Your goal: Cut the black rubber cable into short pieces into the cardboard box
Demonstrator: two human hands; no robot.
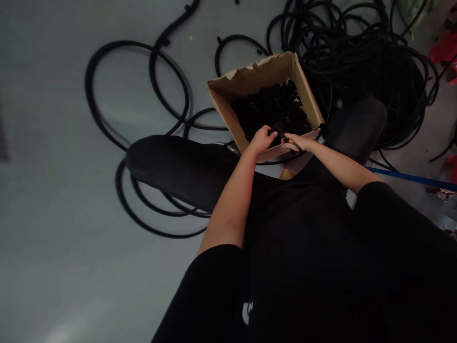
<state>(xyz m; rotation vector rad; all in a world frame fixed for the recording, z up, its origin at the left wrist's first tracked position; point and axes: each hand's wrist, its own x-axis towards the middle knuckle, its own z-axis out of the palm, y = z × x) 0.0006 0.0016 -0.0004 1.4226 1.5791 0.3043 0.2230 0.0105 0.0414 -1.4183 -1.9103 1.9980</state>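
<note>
Over the near edge of an open cardboard box, both hands work close together. My left hand is closed on a short black piece that looks like the end of a hose; its exact shape is lost against the dark contents. In my right hand is a hand tool with orange-and-black handles, like pliers or scissors. Its dark tip points toward the piece at the left fingers; I cannot tell whether they touch. Many small black pieces fill the bottom of the box.
A large tangled heap of black hose lies behind and right of the box. Loose hose loops spread over the grey floor at left. My legs flank the box. Red objects and a blue strip are at right.
</note>
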